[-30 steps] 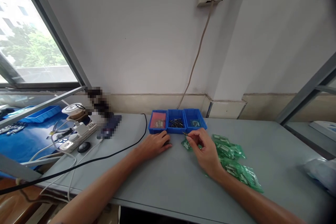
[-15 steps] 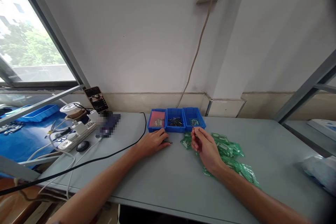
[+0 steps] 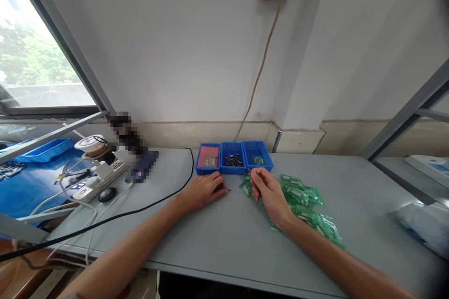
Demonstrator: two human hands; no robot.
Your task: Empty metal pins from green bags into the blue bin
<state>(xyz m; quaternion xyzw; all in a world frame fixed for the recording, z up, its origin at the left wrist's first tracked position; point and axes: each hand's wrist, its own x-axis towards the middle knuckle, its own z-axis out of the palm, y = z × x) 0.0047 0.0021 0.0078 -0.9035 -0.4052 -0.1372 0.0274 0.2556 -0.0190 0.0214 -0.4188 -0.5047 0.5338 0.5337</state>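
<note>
My left hand [image 3: 206,190] rests on the grey table with its fingers curled over a few thin dark metal pieces, perhaps screws; one tip [image 3: 228,189] sticks out past the thumb. In a pinch of thumb and finger, my right hand [image 3: 269,192] holds a small thin dark screw-like piece [image 3: 249,170] just before the bins. Beyond the hands, the middle blue bin [image 3: 233,171] holds many dark screw-like pieces. In the right blue bin [image 3: 261,146] lie small pale parts in clear plastic. Green plastic packets [image 3: 301,196] lie beside and partly behind my right hand.
The left blue bin [image 3: 207,171] contains a pink card and small pale parts. A black cable [image 3: 140,213] crosses the table at left, near a power strip [image 3: 100,183], a black mouse-like object [image 3: 107,194] and a lidded cup [image 3: 91,145]. A clear plastic bag [image 3: 421,224] lies at far right.
My right hand has shifted slightly left, from before the right bin toward the gap beside the middle one, still pinching. The left hand stays nearly still. The whole view has shifted a little.
</note>
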